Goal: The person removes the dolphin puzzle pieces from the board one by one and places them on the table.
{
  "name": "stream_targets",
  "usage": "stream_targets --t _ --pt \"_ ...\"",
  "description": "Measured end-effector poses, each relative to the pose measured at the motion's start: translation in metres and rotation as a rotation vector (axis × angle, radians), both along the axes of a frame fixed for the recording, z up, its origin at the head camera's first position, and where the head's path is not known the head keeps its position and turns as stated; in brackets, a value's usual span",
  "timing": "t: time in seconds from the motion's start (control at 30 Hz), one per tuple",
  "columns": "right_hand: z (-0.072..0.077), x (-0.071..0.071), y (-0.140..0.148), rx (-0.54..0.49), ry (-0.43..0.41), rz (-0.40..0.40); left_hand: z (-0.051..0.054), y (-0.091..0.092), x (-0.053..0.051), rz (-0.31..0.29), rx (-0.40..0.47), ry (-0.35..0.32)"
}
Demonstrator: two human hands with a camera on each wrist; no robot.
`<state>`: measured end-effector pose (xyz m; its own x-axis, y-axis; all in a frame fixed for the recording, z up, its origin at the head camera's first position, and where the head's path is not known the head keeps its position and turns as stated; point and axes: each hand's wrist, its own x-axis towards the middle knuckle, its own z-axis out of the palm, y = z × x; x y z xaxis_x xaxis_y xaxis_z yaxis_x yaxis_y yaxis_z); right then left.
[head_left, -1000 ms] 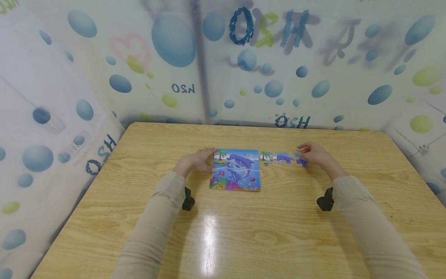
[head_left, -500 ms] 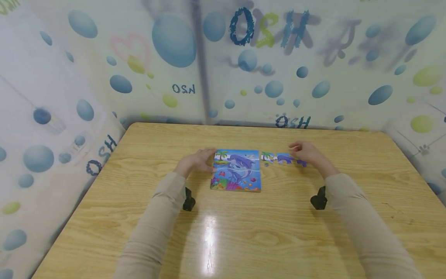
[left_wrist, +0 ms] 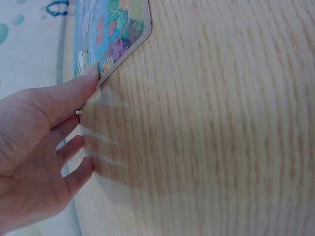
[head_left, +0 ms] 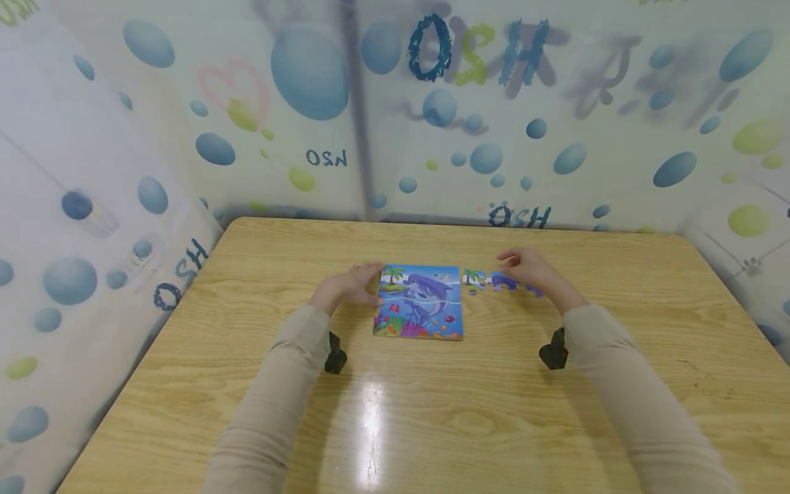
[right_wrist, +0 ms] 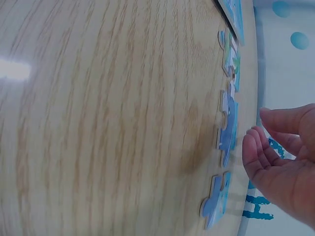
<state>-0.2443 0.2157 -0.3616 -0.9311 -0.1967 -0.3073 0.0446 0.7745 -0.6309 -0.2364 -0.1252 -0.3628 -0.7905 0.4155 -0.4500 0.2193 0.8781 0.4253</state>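
A square dolphin picture puzzle board [head_left: 420, 302] lies flat on the table. My left hand [head_left: 350, 285] rests at its left edge, fingers fairly straight; in the left wrist view the thumb [left_wrist: 88, 73] touches the board's edge. To the board's right, three loose jigsaw pieces form a row: a palm-tree piece [right_wrist: 232, 59], a dolphin piece [right_wrist: 228, 128] and a blue-purple piece [right_wrist: 215, 201]. Above the last two hovers my right hand [head_left: 533, 269], fingers loosely bent and holding nothing. It partly hides those two pieces in the head view.
The wood-grain table [head_left: 457, 412] reaches back to a wall sheet [head_left: 382, 116] printed with bubbles and letters. Black camera mounts sit at both wrists, the left mount [head_left: 335, 355] and the right mount [head_left: 554, 350]. A bright light reflection lies on the table front.
My right hand has moved left along the row, from the far-right piece toward the middle dolphin piece. The left hand stays at the board's edge.
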Motion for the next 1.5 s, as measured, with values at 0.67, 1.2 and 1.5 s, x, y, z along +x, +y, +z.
stream_targets --t 0.67,1.2,1.5 --pt "0.002 -0.005 -0.030 -0.022 0.030 0.078 0.001 0.000 0.000 -0.007 -0.016 -0.005" --pt "0.005 -0.008 -0.053 -0.058 0.031 0.101 -0.001 -0.001 -0.002 -0.004 -0.011 -0.006" --pt "0.004 -0.010 -0.064 -0.070 0.018 0.128 0.000 0.000 0.000 -0.002 -0.004 -0.012"
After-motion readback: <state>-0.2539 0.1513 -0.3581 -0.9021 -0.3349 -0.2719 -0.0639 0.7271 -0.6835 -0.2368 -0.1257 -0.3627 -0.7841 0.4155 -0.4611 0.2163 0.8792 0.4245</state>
